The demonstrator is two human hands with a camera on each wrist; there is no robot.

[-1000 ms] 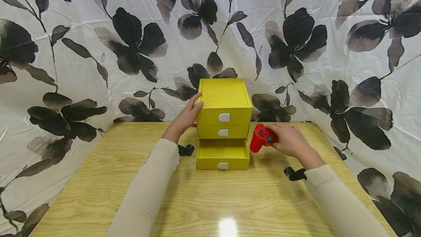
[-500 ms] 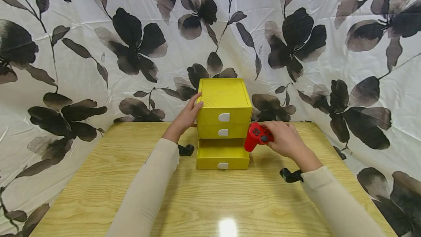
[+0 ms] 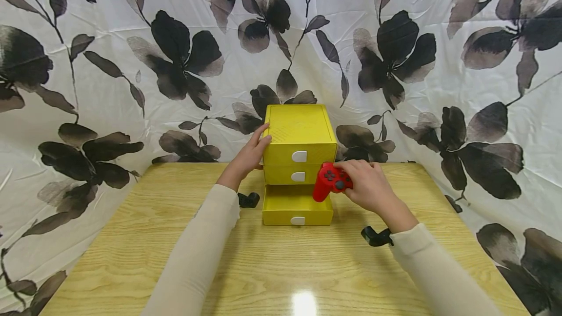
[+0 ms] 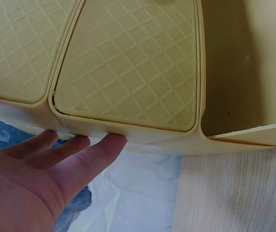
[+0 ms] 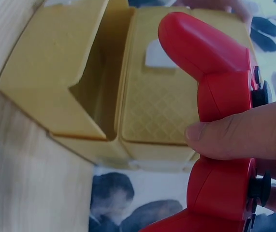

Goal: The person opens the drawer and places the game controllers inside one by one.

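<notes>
A yellow cabinet [image 3: 300,126] of three stacked drawers stands at the back of the table. Its bottom drawer [image 3: 281,217] is pulled out, and the visible part of its inside holds nothing. My left hand [image 3: 246,157] rests against the cabinet's left side; in the left wrist view the fingers [image 4: 87,159] are extended and touch its edge. In my right hand [image 3: 371,184] I grip a red game controller [image 3: 327,184], thumb on one face and fingers on the other. It hangs over the right part of the bottom drawer, in front of the middle drawer [image 3: 276,174].
The wooden table [image 3: 263,267] stretches in front of the cabinet. Behind it hangs a white cloth [image 3: 307,43] with dark flowers. Black wrist cameras sit on both wrists, the right camera [image 3: 375,236] beside the sleeve.
My right hand has moved left with the red game controller, from beside the cabinet to above the bottom drawer. The left hand and the cabinet have stayed in place.
</notes>
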